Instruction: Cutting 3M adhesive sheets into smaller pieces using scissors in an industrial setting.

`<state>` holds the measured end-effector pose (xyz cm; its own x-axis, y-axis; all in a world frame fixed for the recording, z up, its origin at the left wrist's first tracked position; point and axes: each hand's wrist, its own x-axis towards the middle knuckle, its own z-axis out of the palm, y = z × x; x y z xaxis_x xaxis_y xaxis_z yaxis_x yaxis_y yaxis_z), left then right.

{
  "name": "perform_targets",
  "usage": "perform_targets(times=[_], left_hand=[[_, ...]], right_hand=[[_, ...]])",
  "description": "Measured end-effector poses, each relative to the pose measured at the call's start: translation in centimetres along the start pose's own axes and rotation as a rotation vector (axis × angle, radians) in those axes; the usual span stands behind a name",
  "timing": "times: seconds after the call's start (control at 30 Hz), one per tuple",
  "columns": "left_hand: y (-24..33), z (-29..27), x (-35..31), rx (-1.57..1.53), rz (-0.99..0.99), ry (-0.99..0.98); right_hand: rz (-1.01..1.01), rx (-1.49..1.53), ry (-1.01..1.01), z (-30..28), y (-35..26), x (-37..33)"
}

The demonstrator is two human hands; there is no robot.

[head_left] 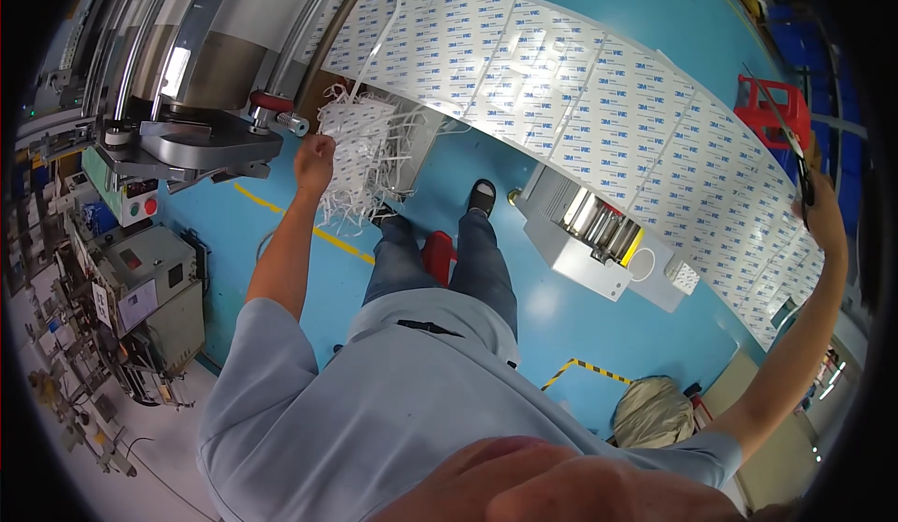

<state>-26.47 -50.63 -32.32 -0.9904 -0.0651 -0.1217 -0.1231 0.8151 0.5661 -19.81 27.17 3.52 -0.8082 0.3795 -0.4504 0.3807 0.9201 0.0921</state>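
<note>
My right hand (823,215), out at the far right, is closed round the dark handles of a pair of scissors (803,162). Their long blades point up and away, past the far edge of a wide white printed web (599,101). That web runs in a long band from the machine at the upper left to the right side, with small repeated print and lines across it. My left hand (315,163) is curled closed just below a metal knob (293,123) on the machine. Whatever its fingers hold, if anything, is hidden.
Shredded white strips (360,152) hang in a heap beside my left hand. A large roller machine (201,73) stands at upper left. Under the web sits a grey machine with rollers (571,232). A red plastic stool (774,110) is beyond the web, and a covered bundle (653,412) lies lower right.
</note>
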Motion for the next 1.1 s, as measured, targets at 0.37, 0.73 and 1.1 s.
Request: perform_targets(times=[0.37, 0.73, 1.1], left_hand=[[-3.7, -1.2, -0.7, -0.103, -0.065, -0.083], [-14.9, -1.4, 4.0, 0.19, 0.015, -0.088], [-22.1, -1.7, 2.9, 0.34, -0.134, 0.015]], right_hand=[[0.076, -0.082, 0.006, -1.3, -4.2, -0.8], [-0.107, -0.299, 0.119, 1.6, 8.7, 1.3], [-0.001, -0.202, 0.037, 1.5, 7.1, -0.5]])
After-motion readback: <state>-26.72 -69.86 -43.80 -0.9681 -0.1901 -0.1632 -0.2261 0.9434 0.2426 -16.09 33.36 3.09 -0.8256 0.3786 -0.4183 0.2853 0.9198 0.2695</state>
